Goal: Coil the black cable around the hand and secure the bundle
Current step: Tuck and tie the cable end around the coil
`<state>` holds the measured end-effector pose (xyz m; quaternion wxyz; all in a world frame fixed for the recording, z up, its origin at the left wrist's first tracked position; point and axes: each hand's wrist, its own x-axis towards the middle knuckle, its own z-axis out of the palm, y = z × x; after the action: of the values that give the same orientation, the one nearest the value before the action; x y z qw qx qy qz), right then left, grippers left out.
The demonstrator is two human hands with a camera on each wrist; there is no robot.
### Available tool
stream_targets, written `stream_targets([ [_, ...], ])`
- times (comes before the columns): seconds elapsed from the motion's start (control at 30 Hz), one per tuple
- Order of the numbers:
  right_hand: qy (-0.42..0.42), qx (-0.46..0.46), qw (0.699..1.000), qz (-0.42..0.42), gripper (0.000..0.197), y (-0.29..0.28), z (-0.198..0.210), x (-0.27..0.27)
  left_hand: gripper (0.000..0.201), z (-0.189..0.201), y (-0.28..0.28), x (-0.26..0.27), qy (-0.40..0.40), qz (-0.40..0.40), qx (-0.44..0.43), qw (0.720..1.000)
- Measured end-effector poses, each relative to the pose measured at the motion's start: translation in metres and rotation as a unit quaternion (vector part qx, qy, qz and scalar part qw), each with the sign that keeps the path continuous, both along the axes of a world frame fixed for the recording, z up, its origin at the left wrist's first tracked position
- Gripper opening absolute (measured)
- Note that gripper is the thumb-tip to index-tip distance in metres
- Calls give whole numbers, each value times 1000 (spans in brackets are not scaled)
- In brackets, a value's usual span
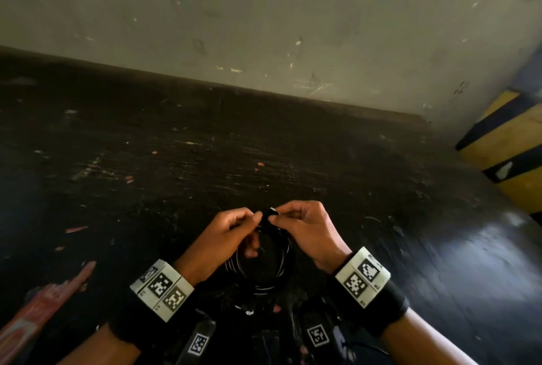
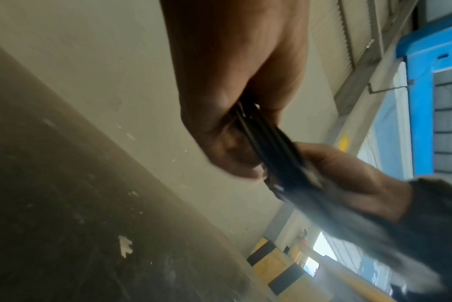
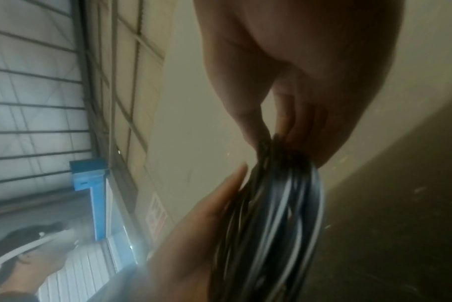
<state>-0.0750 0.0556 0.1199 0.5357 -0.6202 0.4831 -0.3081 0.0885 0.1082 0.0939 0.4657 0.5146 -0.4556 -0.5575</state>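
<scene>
Both hands pinch the top of the coiled cable above the worktop's near edge.

Left hand [image 1: 225, 231] and right hand [image 1: 305, 229] each nip the cable [image 1: 264, 265] bundle at a dark wrap [image 1: 270, 216]; its loops hang between the wrists. Below lies the dark, scuffed worktop [image 1: 176, 165], red packaging [image 1: 38, 312] at its near left corner, a beige wall [image 1: 264, 18] behind, a yellow-black post [image 1: 510, 153] far right.

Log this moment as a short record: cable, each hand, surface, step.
cable: black cable already coiled into a loop, held above the floor
left hand: left hand grips the top of the coil
right hand: right hand pinches a small black piece at the coil's top; what it is cannot be told
surface: dark scuffed floor
step: coiling looks done; securing seems under way
</scene>
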Motion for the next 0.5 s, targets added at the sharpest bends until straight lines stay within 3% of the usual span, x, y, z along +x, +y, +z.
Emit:
stream_targets([
  [0.13, -1, -22, 996, -84, 8, -9, -11, -11, 24, -18, 8, 1, 39, 29, 78, 996],
  [0.37, -26, 89, 989, -119, 12, -23, -52, -41, 20, -54, 8, 8, 85, 66, 123, 987],
  [0.5, 49, 87, 988, -121, 11, -30, -82, -54, 17, -72, -13, 15, 49, -8, 137, 989],
])
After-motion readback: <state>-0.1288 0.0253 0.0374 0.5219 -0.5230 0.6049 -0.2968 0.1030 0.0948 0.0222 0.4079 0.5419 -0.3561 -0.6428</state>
